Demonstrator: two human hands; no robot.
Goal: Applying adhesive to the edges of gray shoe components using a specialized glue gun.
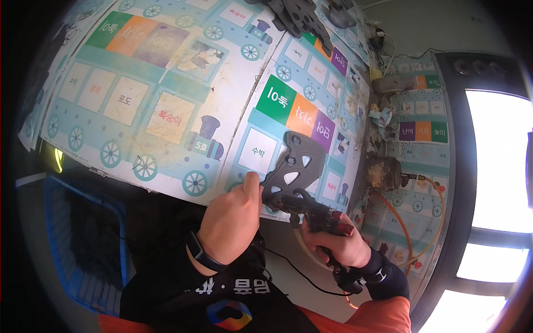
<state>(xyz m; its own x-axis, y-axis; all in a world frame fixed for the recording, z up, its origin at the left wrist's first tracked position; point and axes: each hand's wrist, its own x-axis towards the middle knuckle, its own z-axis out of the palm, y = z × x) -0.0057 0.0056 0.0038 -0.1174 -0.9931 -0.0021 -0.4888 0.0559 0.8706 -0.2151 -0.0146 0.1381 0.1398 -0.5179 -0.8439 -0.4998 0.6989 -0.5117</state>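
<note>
My left hand (230, 211), with a black band at the wrist, grips the near left edge of a dark grey moulded piece (311, 161). The piece has triangular cut-outs and round bosses, and lies tilted over the table's front edge. In my right hand (347, 250) is a black and red gun-shaped tool (322, 219), with fingers wrapped round its handle. Its dark front end points left, close to the near end of the grey piece; whether they touch I cannot tell. A pale tube hangs from the tool.
The table (222, 139) wears a stained sheet printed with trains. More dark grey pieces (300, 22) are heaped at its far side. A blue basket (83, 244) stands low at the left. At the right, an orange hose (408, 238) hangs by the wall, near a bright glazed door (494, 166).
</note>
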